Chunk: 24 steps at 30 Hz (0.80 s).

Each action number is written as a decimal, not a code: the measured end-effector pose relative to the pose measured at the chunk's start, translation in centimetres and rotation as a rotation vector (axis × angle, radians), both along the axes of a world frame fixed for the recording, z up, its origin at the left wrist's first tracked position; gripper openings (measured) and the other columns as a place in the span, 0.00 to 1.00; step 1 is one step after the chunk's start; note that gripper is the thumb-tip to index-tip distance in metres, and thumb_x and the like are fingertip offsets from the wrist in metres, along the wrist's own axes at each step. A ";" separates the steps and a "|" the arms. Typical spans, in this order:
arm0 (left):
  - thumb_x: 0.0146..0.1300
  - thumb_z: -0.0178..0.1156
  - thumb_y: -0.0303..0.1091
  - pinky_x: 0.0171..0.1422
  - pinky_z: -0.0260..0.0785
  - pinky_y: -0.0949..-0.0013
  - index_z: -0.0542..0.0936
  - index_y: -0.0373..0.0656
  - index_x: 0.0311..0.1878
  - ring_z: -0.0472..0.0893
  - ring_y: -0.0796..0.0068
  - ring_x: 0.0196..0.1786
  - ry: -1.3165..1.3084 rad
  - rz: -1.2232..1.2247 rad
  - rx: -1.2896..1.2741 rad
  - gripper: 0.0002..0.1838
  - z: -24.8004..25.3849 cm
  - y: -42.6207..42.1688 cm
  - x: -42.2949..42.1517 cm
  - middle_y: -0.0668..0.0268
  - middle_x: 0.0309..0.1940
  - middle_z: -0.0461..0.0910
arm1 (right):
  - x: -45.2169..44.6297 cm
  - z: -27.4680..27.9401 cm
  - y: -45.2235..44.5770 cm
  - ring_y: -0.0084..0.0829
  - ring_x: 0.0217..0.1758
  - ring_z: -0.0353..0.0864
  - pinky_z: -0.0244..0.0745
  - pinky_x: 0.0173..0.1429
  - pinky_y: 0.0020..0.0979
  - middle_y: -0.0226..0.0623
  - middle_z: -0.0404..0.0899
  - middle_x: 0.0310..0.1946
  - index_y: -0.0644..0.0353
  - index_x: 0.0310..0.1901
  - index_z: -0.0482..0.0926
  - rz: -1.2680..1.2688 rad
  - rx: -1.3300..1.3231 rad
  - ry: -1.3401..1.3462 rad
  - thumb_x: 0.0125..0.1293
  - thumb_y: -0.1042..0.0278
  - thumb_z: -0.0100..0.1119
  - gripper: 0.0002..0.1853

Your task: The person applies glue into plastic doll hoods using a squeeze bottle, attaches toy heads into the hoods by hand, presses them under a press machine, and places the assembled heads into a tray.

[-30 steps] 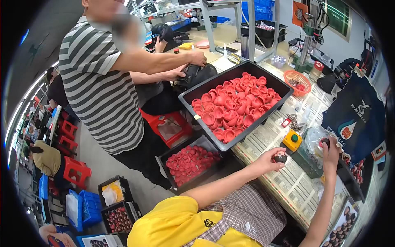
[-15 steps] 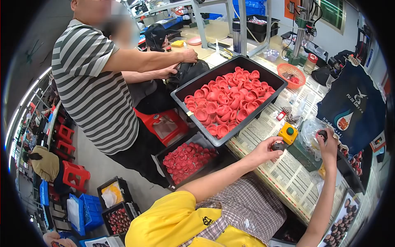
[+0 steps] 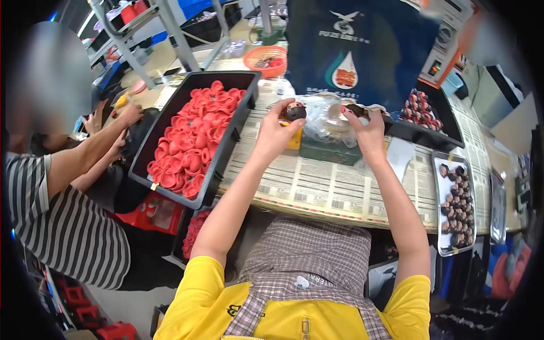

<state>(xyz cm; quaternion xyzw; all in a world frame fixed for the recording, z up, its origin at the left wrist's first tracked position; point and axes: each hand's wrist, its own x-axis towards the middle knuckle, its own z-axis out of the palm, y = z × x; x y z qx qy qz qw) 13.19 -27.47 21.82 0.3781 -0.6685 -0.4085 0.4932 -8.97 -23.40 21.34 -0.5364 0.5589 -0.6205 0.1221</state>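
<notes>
My left hand [image 3: 276,131] has its fingers closed around a small dark doll head [image 3: 295,111] with a bit of face and red showing. On the right, my right hand [image 3: 368,131] pinches another dark doll head [image 3: 355,110]. Between the hands lies crumpled clear plastic [image 3: 326,119], on top of a green box [image 3: 328,152]. A yellow button box [image 3: 294,139] is partly hidden behind my left hand. Left of my hands, a black bin [image 3: 231,148] holds many red cup-shaped pieces [image 3: 198,133].
An orange basket [image 3: 265,61] stands behind the bin, beside a dark blue printed bag [image 3: 362,51]. A black tray [image 3: 422,136] of doll heads and a metal tray [image 3: 447,247] are at the right. A person in a striped shirt [image 3: 71,226] stands at the left.
The view has swung to the right, so the blue bag and metal tray now show more fully. Both hands still hold their doll heads and appear closer together.
</notes>
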 end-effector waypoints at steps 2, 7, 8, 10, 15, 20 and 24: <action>0.54 0.68 0.33 0.50 0.71 0.69 0.78 0.37 0.50 0.80 0.72 0.43 -0.128 -0.011 -0.067 0.20 0.6 -1.3 -2.0 0.58 0.39 0.82 | -1.2 0.2 0.9 0.25 0.37 0.78 0.71 0.43 0.27 0.36 0.81 0.34 0.69 0.38 0.78 0.074 0.063 -0.163 0.57 0.64 0.69 0.16; 0.51 0.71 0.38 0.43 0.70 0.63 0.81 0.35 0.40 0.82 0.61 0.36 -0.330 -0.167 -0.080 0.18 2.8 -1.8 -6.0 0.55 0.33 0.83 | -5.4 -0.2 3.2 0.20 0.42 0.78 0.75 0.40 0.20 0.35 0.79 0.42 0.70 0.55 0.69 0.120 0.057 -0.323 0.61 0.62 0.67 0.27; 0.51 0.70 0.38 0.43 0.70 0.62 0.81 0.35 0.40 0.82 0.59 0.36 -0.399 -0.129 -0.123 0.18 2.7 -1.7 -6.4 0.55 0.32 0.83 | -6.5 -0.2 3.8 0.20 0.42 0.78 0.75 0.38 0.20 0.35 0.79 0.43 0.70 0.55 0.70 0.102 0.071 -0.334 0.62 0.62 0.66 0.26; 0.51 0.70 0.39 0.43 0.71 0.61 0.81 0.34 0.39 0.82 0.56 0.35 -0.535 -0.047 -0.210 0.19 3.1 -1.4 -7.2 0.55 0.30 0.83 | -7.9 0.9 5.6 0.20 0.42 0.79 0.76 0.34 0.20 0.37 0.79 0.44 0.69 0.55 0.70 0.071 0.103 -0.354 0.63 0.62 0.65 0.25; 0.55 0.68 0.42 0.47 0.69 0.60 0.78 0.32 0.37 0.79 0.55 0.43 -0.635 -0.107 -0.137 0.20 2.8 -1.6 -7.5 0.51 0.36 0.78 | -13.3 1.3 8.3 0.20 0.39 0.79 0.74 0.29 0.21 0.35 0.79 0.43 0.65 0.58 0.70 -0.048 0.069 -0.365 0.67 0.59 0.60 0.24; 0.59 0.65 0.43 0.48 0.68 0.58 0.77 0.32 0.39 0.78 0.52 0.43 -0.487 -0.125 -0.255 0.20 -0.2 -3.3 -6.9 0.49 0.36 0.78 | -16.3 2.1 10.0 0.19 0.37 0.79 0.73 0.29 0.18 0.35 0.80 0.44 0.66 0.57 0.70 -0.143 0.028 -0.425 0.67 0.61 0.61 0.23; 0.58 0.66 0.43 0.49 0.67 0.57 0.77 0.31 0.42 0.78 0.50 0.45 -0.559 -0.114 -0.185 0.22 1.8 -2.0 -6.8 0.47 0.37 0.78 | -16.8 2.0 10.5 0.17 0.38 0.79 0.73 0.29 0.17 0.33 0.80 0.43 0.64 0.56 0.71 -0.146 0.024 -0.426 0.68 0.62 0.60 0.21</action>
